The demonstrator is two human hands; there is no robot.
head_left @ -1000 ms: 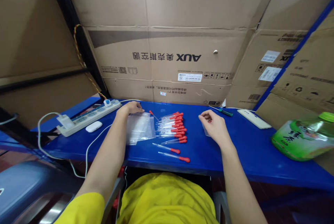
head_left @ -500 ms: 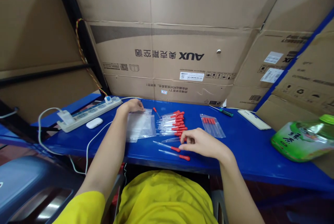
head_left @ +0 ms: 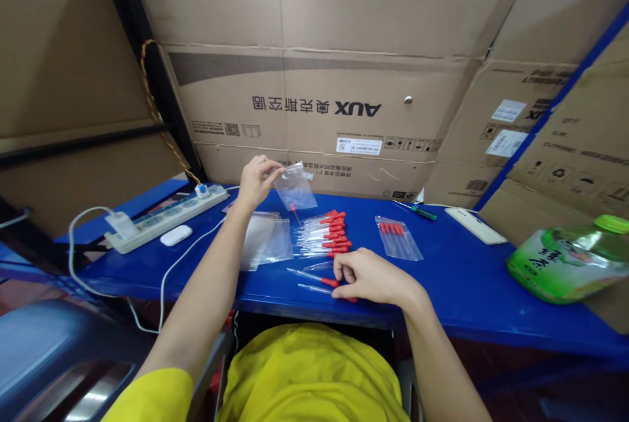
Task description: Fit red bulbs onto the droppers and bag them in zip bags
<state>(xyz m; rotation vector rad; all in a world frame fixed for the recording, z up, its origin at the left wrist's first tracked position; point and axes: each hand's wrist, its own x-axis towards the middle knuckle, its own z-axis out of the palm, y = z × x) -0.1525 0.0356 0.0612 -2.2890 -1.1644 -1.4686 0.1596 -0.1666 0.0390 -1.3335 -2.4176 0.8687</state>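
Note:
Pinched at its top edge, a clear zip bag (head_left: 297,190) hangs from my left hand (head_left: 259,179) above the back of the blue table. More clear bags (head_left: 265,238) lie flat below that hand. My right hand (head_left: 376,278) is low over the table, fingers curled, thumb and index finger apart at the red bulb of a dropper (head_left: 319,279). Another dropper (head_left: 314,288) lies partly hidden under the hand. Beyond them is a pile of red-bulbed droppers (head_left: 327,233), with a single dropper (head_left: 293,210) at its back left. A filled bag of droppers (head_left: 397,237) lies to the right.
On the left are a power strip (head_left: 167,217), a white earphone case (head_left: 175,234) and cables. A screwdriver (head_left: 421,212), a white phone (head_left: 474,225) and a green-labelled bottle (head_left: 560,265) are on the right. Cardboard (head_left: 304,68) walls the back of the blue table (head_left: 472,291).
My left hand has lifted one clear bag off the stack, upward and to the right. My right hand has shifted slightly left and nearer, to the front droppers.

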